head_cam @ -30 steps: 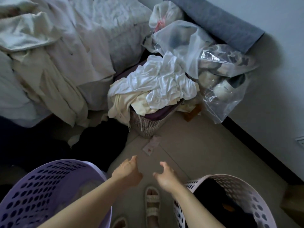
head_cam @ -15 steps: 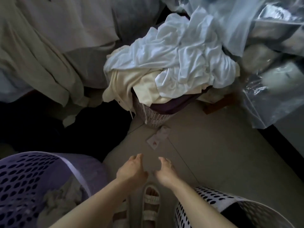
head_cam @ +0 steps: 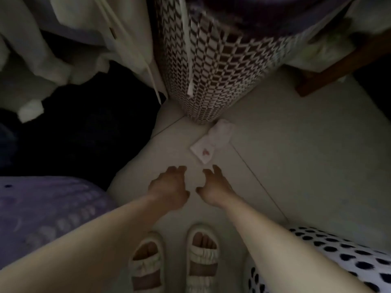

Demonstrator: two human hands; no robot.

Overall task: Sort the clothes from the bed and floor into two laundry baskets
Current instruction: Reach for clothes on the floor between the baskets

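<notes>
Both bare forearms are reaching forward and down over the floor, side by side. The left hand (head_cam: 169,188) and right hand (head_cam: 213,187) are hovering close together with fingers loosely curled, holding nothing. A small white sock (head_cam: 211,142) is lying on the floor just beyond the fingertips, near the woven hamper (head_cam: 211,66). The purple laundry basket (head_cam: 46,208) is sitting at left, the white laundry basket (head_cam: 338,254) at right.

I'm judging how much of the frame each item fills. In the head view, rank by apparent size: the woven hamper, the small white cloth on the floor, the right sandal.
1. Woven hamper, by far the largest, though cut off at the top edge.
2. Right sandal, but it sits nearer the camera, so its true size is uncertain.
3. Small white cloth, smallest.
</notes>
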